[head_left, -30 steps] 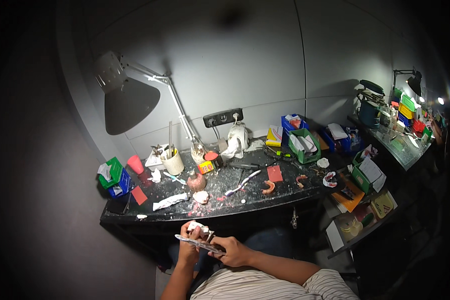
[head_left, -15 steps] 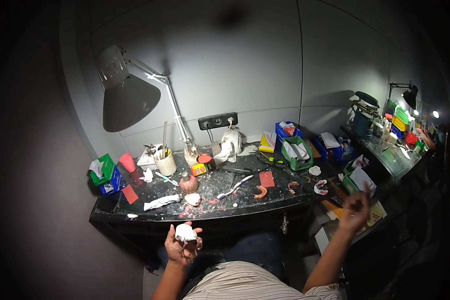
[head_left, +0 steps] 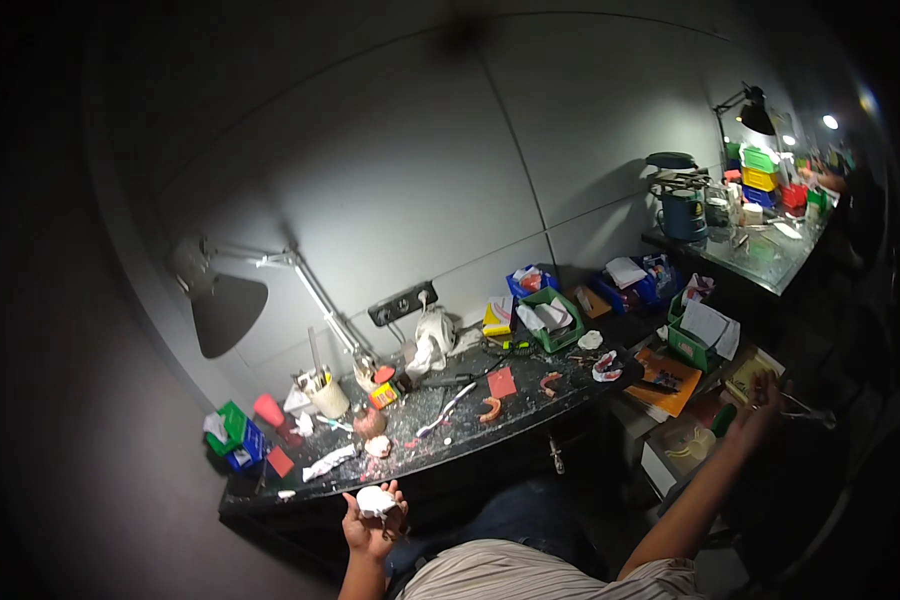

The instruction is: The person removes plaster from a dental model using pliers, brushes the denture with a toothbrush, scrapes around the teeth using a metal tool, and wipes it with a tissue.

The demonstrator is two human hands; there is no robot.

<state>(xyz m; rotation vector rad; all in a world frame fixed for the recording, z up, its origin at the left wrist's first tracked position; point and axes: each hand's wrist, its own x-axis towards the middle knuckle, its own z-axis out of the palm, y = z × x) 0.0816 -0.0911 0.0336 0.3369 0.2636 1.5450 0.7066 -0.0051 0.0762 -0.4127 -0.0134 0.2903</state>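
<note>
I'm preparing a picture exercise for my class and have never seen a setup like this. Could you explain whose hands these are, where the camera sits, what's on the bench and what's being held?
There is no machine here: these are a person's own bare hands. The camera is the left of two worn on the head, looking down; its fisheye lens bends straight edges near the rim.

The left hand cradles a white lump. The right hand is out over an open drawer; something slim and shiny shows beside its fingers, but I cannot tell whether it is held.

On the black bench lie an orange-pink horseshoe-shaped piece and a flat red square. A green bin and a desk lamp stand farther back.
</note>
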